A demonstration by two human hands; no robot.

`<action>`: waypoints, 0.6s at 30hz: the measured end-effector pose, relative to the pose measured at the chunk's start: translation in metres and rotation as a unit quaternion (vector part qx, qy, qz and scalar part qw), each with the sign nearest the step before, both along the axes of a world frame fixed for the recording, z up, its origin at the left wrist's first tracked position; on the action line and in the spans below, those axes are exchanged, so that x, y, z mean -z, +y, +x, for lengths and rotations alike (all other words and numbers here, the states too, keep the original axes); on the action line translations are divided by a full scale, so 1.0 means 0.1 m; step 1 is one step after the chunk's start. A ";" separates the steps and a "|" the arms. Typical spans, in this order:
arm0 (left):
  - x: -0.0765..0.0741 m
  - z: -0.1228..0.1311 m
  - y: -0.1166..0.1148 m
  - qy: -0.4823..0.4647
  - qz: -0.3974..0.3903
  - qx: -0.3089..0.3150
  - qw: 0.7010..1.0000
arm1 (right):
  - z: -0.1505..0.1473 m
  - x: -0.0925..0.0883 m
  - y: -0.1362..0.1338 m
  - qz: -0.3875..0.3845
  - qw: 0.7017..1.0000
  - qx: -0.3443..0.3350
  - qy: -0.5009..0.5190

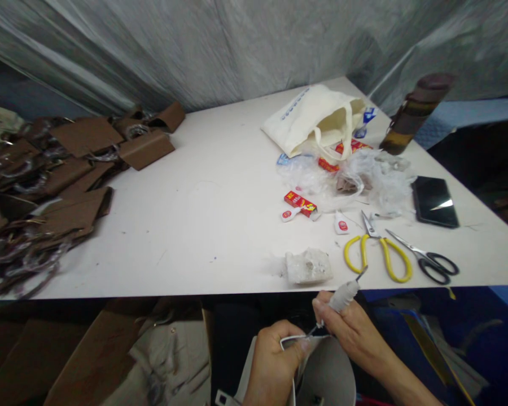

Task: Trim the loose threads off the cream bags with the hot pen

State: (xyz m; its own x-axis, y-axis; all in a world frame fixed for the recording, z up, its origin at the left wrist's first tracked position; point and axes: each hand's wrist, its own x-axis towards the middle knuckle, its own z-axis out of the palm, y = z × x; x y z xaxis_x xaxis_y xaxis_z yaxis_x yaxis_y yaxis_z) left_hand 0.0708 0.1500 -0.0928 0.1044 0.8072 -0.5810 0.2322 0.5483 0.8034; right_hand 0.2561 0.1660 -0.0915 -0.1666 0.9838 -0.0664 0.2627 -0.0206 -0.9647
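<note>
Just off the near edge of the bench (195,231), a pale, open-topped piece (330,372) is pinched at its rim by the left hand (275,358). A white-wrapped tool (344,296) is gripped in the closed right hand (352,326), its lower end at that rim.

legible text: none | bag (294,129): blue lettering, too small to read | red box (295,200): yellow and white print, too blurred | white tubes (342,224): red marks, unreadable

a workshop, it seems: brown pieces (87,136) heaped on a worktable (203,225), yellow-handled scissors (371,230), plastic sheeting (245,51) behind
</note>
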 end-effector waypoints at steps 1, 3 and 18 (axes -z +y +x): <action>0.02 0.00 -0.01 -0.009 0.003 0.000 1.000 | 0.00 -0.01 0.00 0.005 1.000 -0.006 -0.008; 0.06 -0.02 -0.02 -0.036 0.006 0.005 0.999 | -0.01 -0.02 0.01 0.005 1.000 -0.011 -0.015; 0.19 -0.17 0.07 -0.082 -0.005 -0.046 0.996 | -0.08 0.04 -0.07 0.092 0.975 0.202 0.010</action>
